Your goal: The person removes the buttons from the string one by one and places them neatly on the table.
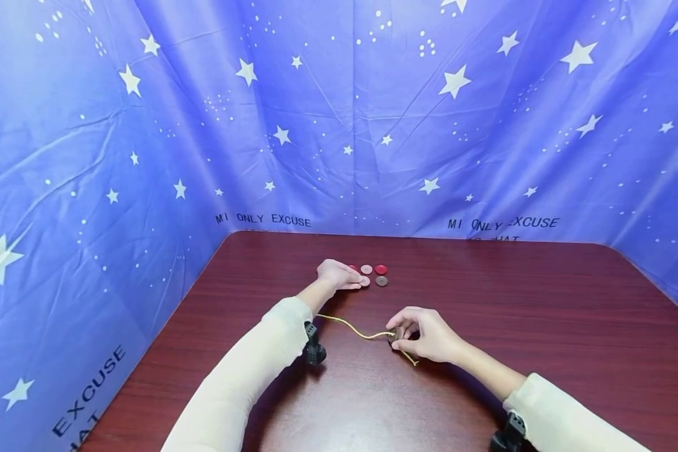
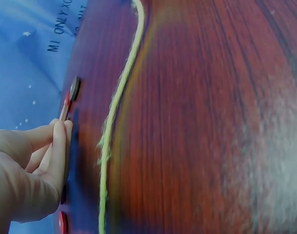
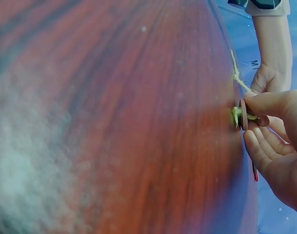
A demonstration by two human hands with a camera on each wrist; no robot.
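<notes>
My left hand (image 1: 338,275) reaches to a small group of buttons towards the back of the table, its thumb and fingers pinching a pink button (image 1: 365,282) by the edge. In the left wrist view that pink button (image 2: 64,112) shows edge-on at the fingertips. Nearer the front, my right hand (image 1: 429,336) pinches a brown button (image 1: 394,334) threaded on a yellow cord (image 1: 350,325). The right wrist view has this brown button (image 3: 244,115) upright between thumb and fingers, a tangled cord end (image 3: 235,116) sticking out beside it. Leftward the cord runs under my left forearm.
Beside the left fingertips lie a second pink button (image 1: 366,269), a red button (image 1: 381,269) and a brown button (image 1: 381,281). Another red button (image 1: 353,267) is partly hidden behind the hand. A starry blue curtain (image 1: 350,125) borders the dark red wooden table (image 1: 542,301).
</notes>
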